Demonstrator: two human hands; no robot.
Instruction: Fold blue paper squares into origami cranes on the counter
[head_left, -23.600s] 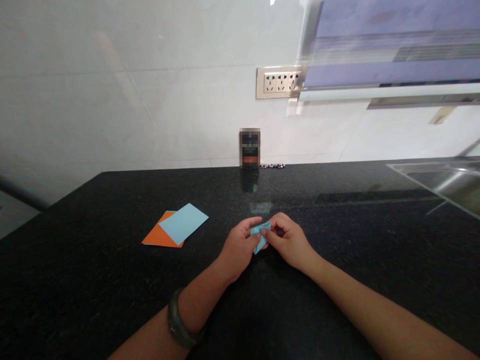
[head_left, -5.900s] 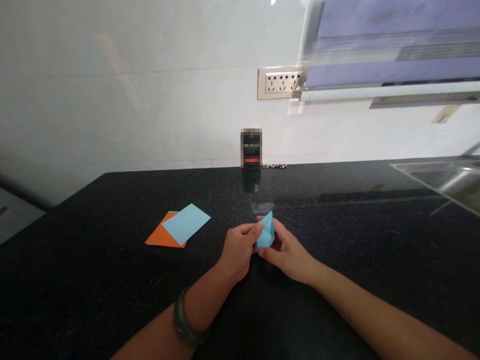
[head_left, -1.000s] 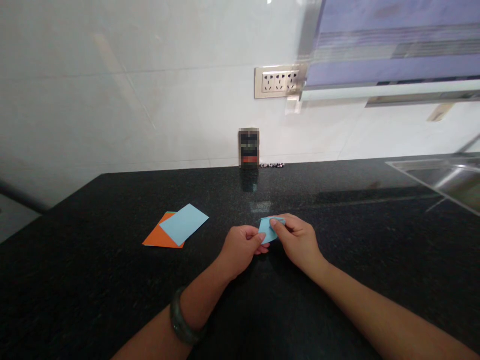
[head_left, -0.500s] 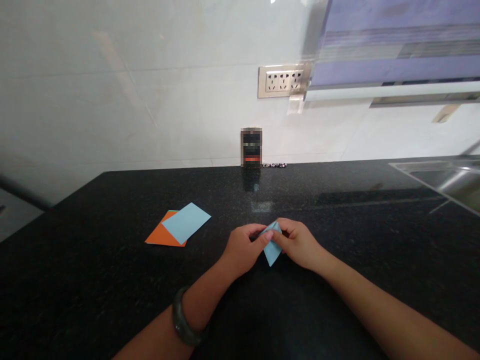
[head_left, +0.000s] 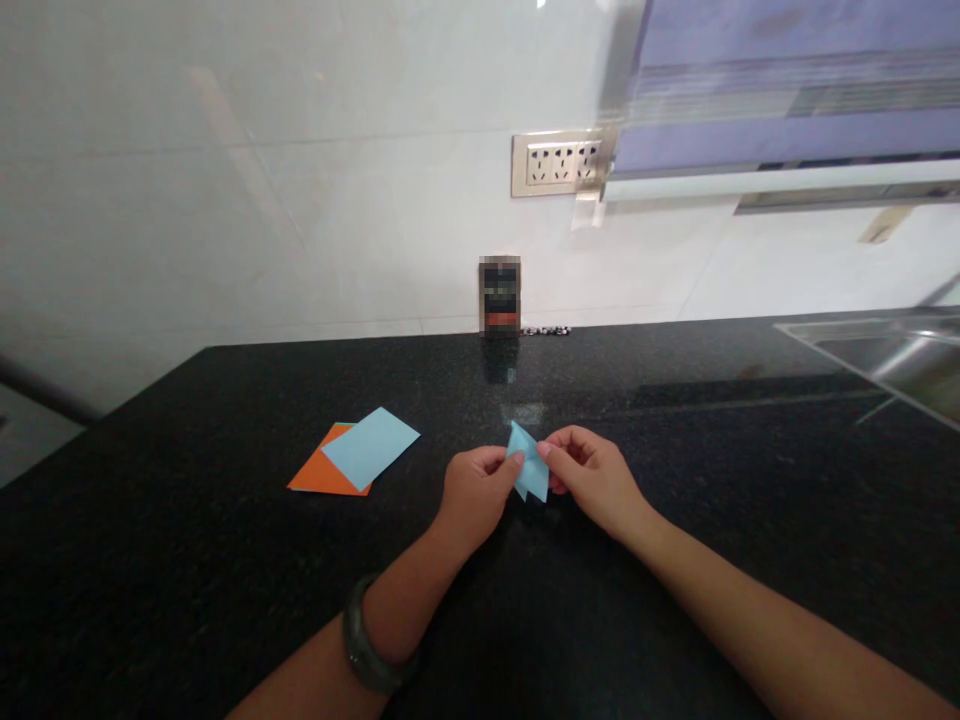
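Observation:
A small piece of folded light-blue paper [head_left: 532, 472] is held between my two hands, just above the black countertop [head_left: 600, 610]. My left hand [head_left: 478, 490] pinches its left edge, thumb on top. On the other side, my right hand [head_left: 592, 473] grips the right edge between thumb and fingers. One corner of the paper points up and away, and two points show at its lower end. Fingers behind the paper are partly hidden. To the left lie a light-blue sheet [head_left: 373, 448] and, partly under it, an orange sheet [head_left: 326, 474].
At the wall stands a pixelated dark upright object [head_left: 500, 296] with a beaded strand [head_left: 546, 331] beside it. A metal sink [head_left: 900, 360] is set in at the right. Above are a socket panel [head_left: 557, 163] and a purple blind [head_left: 795, 80].
The folded paper has turned between my hands: its single downward point is replaced by a corner pointing up and two lower points. My hands have shifted slightly apart.

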